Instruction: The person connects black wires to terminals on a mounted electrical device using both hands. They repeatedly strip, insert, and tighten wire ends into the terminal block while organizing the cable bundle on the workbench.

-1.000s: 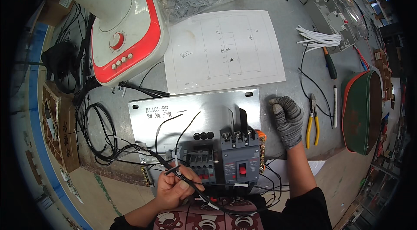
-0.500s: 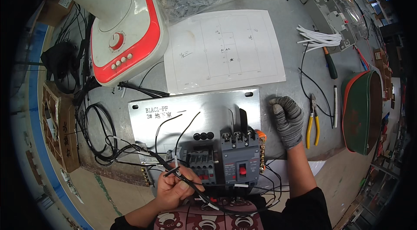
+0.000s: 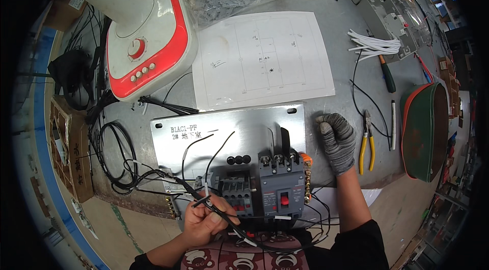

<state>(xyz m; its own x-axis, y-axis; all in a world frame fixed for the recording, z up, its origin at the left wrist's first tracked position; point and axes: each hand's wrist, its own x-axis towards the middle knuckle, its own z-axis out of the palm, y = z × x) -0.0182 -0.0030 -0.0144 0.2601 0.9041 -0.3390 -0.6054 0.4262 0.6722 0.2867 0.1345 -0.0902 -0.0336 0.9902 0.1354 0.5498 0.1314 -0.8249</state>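
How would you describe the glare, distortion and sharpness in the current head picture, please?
In the head view, the rim darkens to black; the blue strip bends at left; the metal plate shows bright glare; the left hand looks fairly sharp; fine print on the paper is too faint to read.

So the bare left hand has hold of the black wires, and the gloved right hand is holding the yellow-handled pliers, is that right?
Not quite: the gloved right hand isn't holding the yellow-handled pliers; as the head view shows, they lie on the table to its right. The bare left hand does hold the black wires.
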